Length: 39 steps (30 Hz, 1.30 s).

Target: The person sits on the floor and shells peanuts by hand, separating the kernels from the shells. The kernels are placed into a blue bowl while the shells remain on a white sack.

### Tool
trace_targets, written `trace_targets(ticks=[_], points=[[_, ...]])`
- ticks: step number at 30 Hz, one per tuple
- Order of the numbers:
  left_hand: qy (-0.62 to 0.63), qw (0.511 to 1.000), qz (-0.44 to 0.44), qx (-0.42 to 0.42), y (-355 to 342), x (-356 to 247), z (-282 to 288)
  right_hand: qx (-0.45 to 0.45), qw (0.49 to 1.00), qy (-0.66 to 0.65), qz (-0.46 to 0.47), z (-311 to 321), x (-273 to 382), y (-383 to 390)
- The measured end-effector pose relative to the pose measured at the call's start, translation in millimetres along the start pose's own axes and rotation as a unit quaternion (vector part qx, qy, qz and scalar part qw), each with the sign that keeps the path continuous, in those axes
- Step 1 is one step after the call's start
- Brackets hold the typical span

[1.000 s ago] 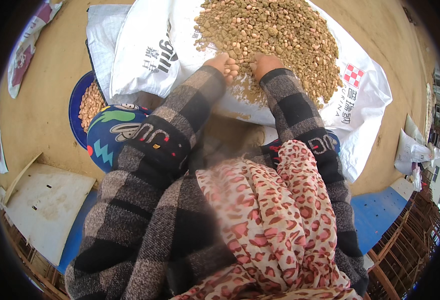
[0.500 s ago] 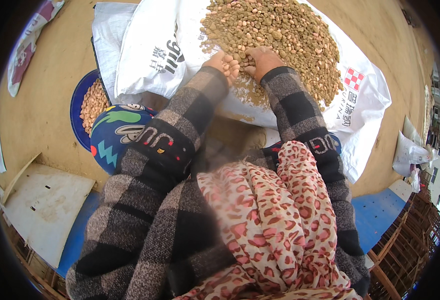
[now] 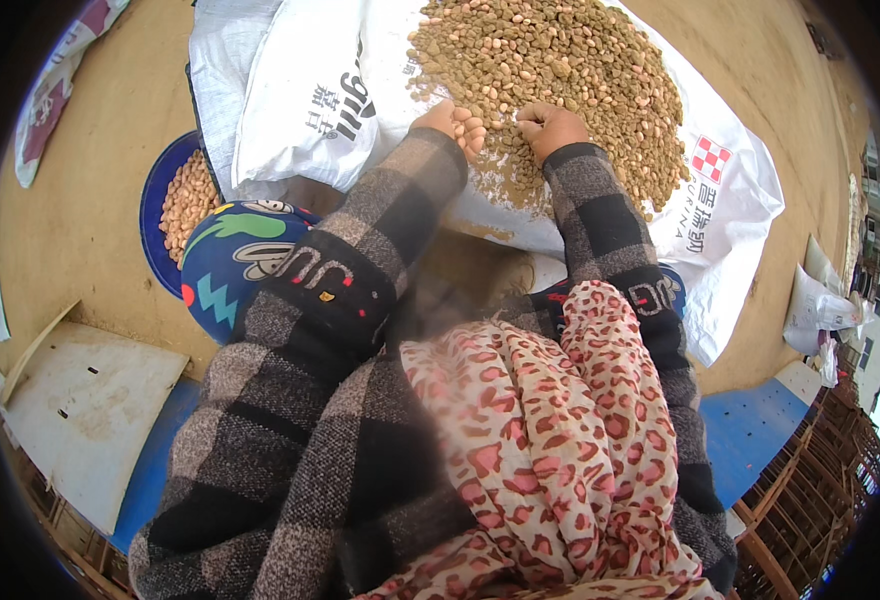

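The left forearm [image 3: 405,190] slants toward 1 o'clock and the right forearm [image 3: 600,215] toward 11 o'clock, the bare left hand [image 3: 450,122] curled inward, the right hand [image 3: 557,127] near it with bent fingers [image 3: 531,114] directed toward 9 o'clock.

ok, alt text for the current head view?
A person's left hand and right hand, both curled, at the near edge of a pile of brown lumps and pinkish kernels on a white sack. At left, a blue basin holds similar kernels.

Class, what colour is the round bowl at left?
The round bowl is dark blue, clearest in the head view.
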<state>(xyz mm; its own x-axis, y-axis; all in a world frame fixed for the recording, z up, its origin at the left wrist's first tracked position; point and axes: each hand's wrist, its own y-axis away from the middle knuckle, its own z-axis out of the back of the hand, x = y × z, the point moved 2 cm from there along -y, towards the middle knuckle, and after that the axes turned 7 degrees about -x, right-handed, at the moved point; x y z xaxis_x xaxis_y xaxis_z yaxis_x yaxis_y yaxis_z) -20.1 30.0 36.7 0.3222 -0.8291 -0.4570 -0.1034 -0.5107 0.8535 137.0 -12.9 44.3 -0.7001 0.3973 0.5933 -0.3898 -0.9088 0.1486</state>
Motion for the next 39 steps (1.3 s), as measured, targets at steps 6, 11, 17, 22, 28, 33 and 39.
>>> trace_targets(ticks=[6, 11, 17, 22, 28, 33, 39], points=[[-0.011, 1.000, -0.006, 0.002, 2.5, -1.4, -1.7, 0.000, 0.994, 0.062, 0.087, 3.7, 17.2, 0.1], [-0.007, 1.000, -0.027, 0.001, 3.0, -6.1, 1.6, 0.050, 0.936, 0.296, 0.186, -14.2, 38.1, 9.1], [-0.009, 0.999, -0.022, 0.025, 0.9, -5.4, -2.6, 0.004, 0.996, 0.064, 0.066, 0.2, 35.5, 10.4], [0.105, 0.987, 0.038, 0.116, 3.2, -2.6, -7.0, 0.007, 0.980, -0.096, 0.174, 8.1, 47.9, 9.2], [0.113, 0.992, -0.034, 0.041, 1.4, -21.2, -1.9, -0.035, 0.987, 0.113, 0.113, 5.5, 49.3, -15.5], [0.074, 0.995, -0.061, 0.017, 1.7, -24.5, -0.9, -0.007, 0.977, 0.183, 0.114, -7.5, 54.5, -19.7], [0.006, 0.998, -0.063, 0.025, 1.0, -22.9, -1.5, 0.022, 0.989, 0.118, 0.085, 3.5, 34.7, -5.1]])
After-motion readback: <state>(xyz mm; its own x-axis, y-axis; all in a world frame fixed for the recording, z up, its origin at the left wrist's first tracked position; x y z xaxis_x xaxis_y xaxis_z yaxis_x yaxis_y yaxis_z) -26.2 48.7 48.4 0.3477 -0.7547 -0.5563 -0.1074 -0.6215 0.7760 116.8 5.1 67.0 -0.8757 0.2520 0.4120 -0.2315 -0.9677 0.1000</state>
